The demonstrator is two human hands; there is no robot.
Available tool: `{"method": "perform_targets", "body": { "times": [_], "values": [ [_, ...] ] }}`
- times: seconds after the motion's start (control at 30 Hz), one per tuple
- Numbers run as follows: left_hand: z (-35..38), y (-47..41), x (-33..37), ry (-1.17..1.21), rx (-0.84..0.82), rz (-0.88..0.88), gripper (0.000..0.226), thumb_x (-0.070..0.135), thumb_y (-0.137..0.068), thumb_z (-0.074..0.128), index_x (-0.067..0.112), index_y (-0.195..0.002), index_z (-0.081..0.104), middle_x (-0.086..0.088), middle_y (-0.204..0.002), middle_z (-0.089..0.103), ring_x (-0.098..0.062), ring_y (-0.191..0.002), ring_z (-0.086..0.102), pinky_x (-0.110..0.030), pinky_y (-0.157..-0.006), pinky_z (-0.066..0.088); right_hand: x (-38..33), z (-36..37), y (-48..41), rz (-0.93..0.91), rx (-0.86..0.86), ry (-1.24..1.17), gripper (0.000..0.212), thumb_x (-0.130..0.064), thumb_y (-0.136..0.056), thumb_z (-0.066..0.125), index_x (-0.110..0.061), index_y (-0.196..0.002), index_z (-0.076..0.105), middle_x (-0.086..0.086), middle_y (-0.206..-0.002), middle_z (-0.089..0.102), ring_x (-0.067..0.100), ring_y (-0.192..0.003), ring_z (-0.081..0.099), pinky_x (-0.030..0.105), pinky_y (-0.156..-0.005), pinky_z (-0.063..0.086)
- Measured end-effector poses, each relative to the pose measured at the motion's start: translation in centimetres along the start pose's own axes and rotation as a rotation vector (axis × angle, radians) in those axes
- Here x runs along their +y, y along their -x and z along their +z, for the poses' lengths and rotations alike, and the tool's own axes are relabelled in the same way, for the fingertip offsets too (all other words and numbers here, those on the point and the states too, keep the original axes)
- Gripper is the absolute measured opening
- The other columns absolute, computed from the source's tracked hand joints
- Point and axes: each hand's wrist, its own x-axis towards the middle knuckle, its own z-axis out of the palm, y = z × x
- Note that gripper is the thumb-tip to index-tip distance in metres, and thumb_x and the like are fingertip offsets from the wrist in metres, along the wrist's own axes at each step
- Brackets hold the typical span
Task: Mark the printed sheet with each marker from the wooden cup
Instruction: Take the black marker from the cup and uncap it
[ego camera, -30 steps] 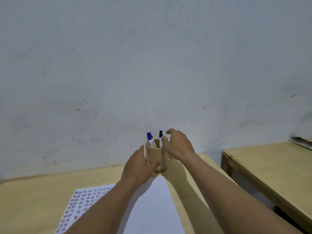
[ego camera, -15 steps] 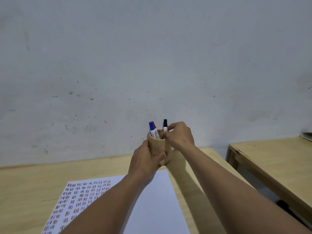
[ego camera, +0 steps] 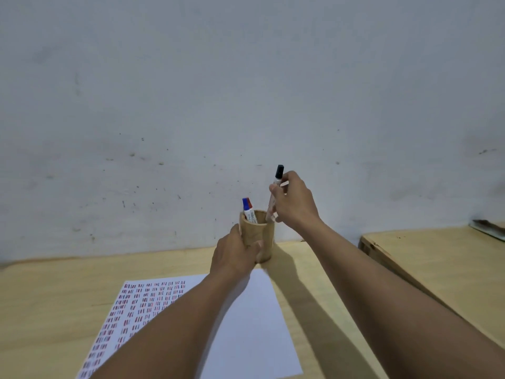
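A wooden cup [ego camera: 258,233] stands near the far edge of the table, against the wall. My left hand [ego camera: 235,254] wraps around its left side and holds it. My right hand [ego camera: 293,202] pinches a black-capped marker [ego camera: 278,176], raised so that most of it is above the rim, its lower end still at the cup's mouth. A blue-capped marker [ego camera: 248,208] and a red-capped one behind it lean inside the cup. The printed sheet [ego camera: 254,318] lies in front of the cup; rows of red and blue marks fill its left part, and my left forearm hides its middle.
The light wooden table [ego camera: 54,302] ends at a pale wall. A second wooden table [ego camera: 437,258] stands to the right across a narrow gap, with a dark flat object [ego camera: 489,228] at its far edge.
My right hand has closed on the black marker and drawn it upward out of the cup. My left hand stays on the cup. The view has tilted slightly downward.
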Motion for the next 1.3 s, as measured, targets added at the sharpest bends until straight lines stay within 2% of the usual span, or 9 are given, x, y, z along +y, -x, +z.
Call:
{"method": "perform_targets", "body": {
  "times": [0.27, 0.47, 0.6, 0.73, 0.9, 1.0, 1.1, 1.2, 1.3],
  "values": [
    [-4.9, 2.5, 1.9, 0.074, 0.144, 0.074, 0.064, 0.037, -0.095, 0.059, 0.021, -0.152, 0.036, -0.006, -0.141, 0.057, -0.023, -0.127, 0.055, -0.039, -0.104, 0.047, -3.6, -1.1, 3.2, -0.164, -0.021, 0.125, 0.011, -0.03, -0.101, 0.053, -0.023, -0.11, 0.055, -0.001, -0.093, 0.069, 0.021, -0.076, 0.073, 0.045, -0.074, 0.06],
    [-9.2, 5.8, 3.0, 0.211, 0.237, 0.2, 0.062, 0.01, -0.093, 0.054, 0.031, -0.149, 0.039, 0.002, -0.121, 0.061, -0.01, -0.095, 0.065, -0.022, -0.08, 0.05, -4.5, -0.7, 6.9, -0.218, -0.139, 0.415, 0.023, -0.016, -0.096, 0.058, -0.02, -0.11, 0.075, 0.0, -0.095, 0.072, 0.025, -0.091, 0.067, 0.035, -0.074, 0.055],
    [-11.1, 7.3, 2.9, 0.203, 0.21, 0.243, 0.038, 0.015, -0.09, 0.065, 0.029, -0.126, 0.067, 0.009, -0.106, 0.073, 0.005, -0.08, 0.067, -0.003, -0.061, 0.045, -5.2, -0.3, 9.1, -0.244, -0.168, 0.481, 0.028, -0.01, -0.096, 0.056, -0.019, -0.114, 0.076, 0.006, -0.107, 0.074, 0.03, -0.098, 0.067, 0.037, -0.078, 0.056],
    [-12.4, 8.4, 2.4, 0.215, 0.23, 0.238, 0.015, 0.014, -0.09, 0.068, 0.02, -0.099, 0.08, 0.007, -0.081, 0.075, -0.008, -0.068, 0.065, -0.016, -0.066, 0.046, -5.8, 0.0, 10.8, -0.273, -0.169, 0.484, 0.031, -0.01, -0.096, 0.056, -0.021, -0.118, 0.075, 0.004, -0.11, 0.071, 0.028, -0.1, 0.065, 0.037, -0.08, 0.055],
    [-13.3, 9.4, 1.8, 0.275, 0.184, 0.227, 0.015, 0.011, -0.089, 0.069, 0.023, -0.089, 0.078, -0.002, -0.082, 0.078, -0.024, -0.079, 0.072, -0.038, -0.082, 0.061, -6.1, 0.3, 11.9, -0.283, -0.156, 0.472, 0.032, -0.015, -0.098, 0.055, -0.024, -0.125, 0.07, 0.003, -0.115, 0.067, 0.025, -0.105, 0.064, 0.034, -0.078, 0.051],
    [-13.6, 9.8, 1.8, 0.322, 0.245, 0.227, 0.02, 0.009, -0.092, 0.066, 0.024, -0.083, 0.076, -0.005, -0.08, 0.077, -0.021, -0.082, 0.075, -0.04, -0.083, 0.062, -6.6, 0.5, 13.4, -0.293, -0.031, 0.297, 0.034, -0.019, -0.098, 0.056, -0.023, -0.131, 0.06, 0.0, -0.122, 0.058, 0.02, -0.1, 0.065, 0.034, -0.081, 0.05],
    [-14.0, 10.1, 1.6, 0.386, 0.302, 0.208, 0.014, 0.008, -0.094, 0.064, 0.013, -0.091, 0.077, -0.003, -0.082, 0.077, -0.015, -0.082, 0.075, -0.039, -0.081, 0.063, -7.5, 1.6, 15.7, -0.175, 0.114, 0.095, 0.016, -0.035, -0.095, 0.059, -0.019, -0.096, 0.058, -0.001, -0.095, 0.062, 0.019, -0.082, 0.061, 0.035, -0.064, 0.049],
    [-14.3, 10.5, 1.0, 0.406, 0.283, 0.199, 0.014, 0.01, -0.096, 0.062, 0.01, -0.096, 0.076, -0.003, -0.086, 0.077, -0.013, -0.083, 0.075, -0.038, -0.081, 0.063, -8.5, 2.9, 16.7, 0.283, -0.105, -0.414, 0.035, -0.048, -0.094, 0.062, -0.013, -0.086, 0.064, 0.0, -0.07, 0.059, 0.016, -0.059, 0.058, 0.03, -0.047, 0.053],
    [-14.6, 11.2, 0.1, 0.386, 0.211, 0.203, 0.015, 0.009, -0.096, 0.061, 0.009, -0.095, 0.076, -0.006, -0.088, 0.078, -0.015, -0.083, 0.076, -0.039, -0.08, 0.064, -9.3, 4.0, 16.7, 0.546, -0.222, -0.985, 0.024, -0.033, -0.097, 0.066, -0.01, -0.088, 0.065, -0.001, -0.06, 0.053, 0.009, -0.048, 0.048, 0.018, -0.042, 0.046]
  ]
}}
